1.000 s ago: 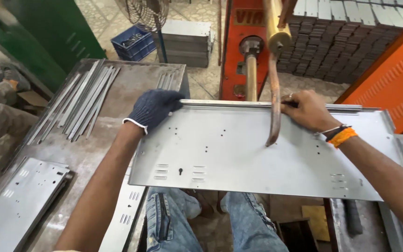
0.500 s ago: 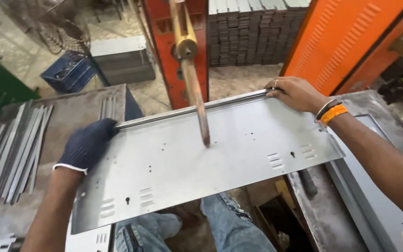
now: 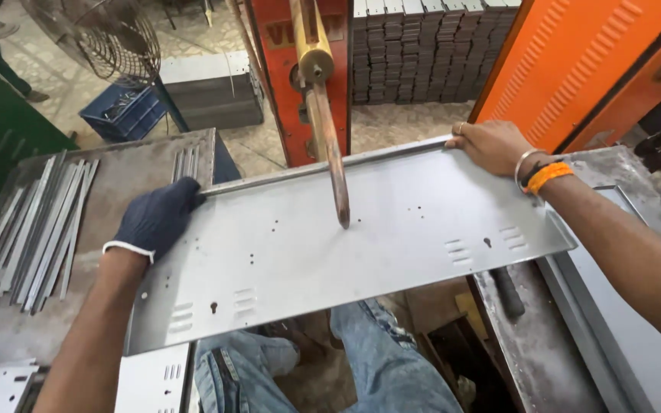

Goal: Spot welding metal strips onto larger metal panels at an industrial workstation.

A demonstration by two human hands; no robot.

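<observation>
A long grey sheet-metal panel [image 3: 361,237] with small holes and louvre slots lies tilted across my lap under a spot welder's copper upper arm [image 3: 329,145], whose tip touches the panel near its middle. My left hand [image 3: 156,218], in a dark blue glove, grips the panel's far left edge. My right hand [image 3: 491,145], bare with an orange band and bracelet at the wrist, holds the folded far edge on the right.
Several narrow metal strips [image 3: 28,237] lie on the steel bench at the left. More punched panels [image 3: 151,378] sit at the lower left. An orange cabinet [image 3: 575,69] stands at the right, a red welder body [image 3: 300,69] ahead, and a blue crate [image 3: 120,111] with a fan stands beyond.
The panel has shifted and turned, so the electrode tip now rests nearer its middle. Both hands kept their grip on the far edge while the view swung.
</observation>
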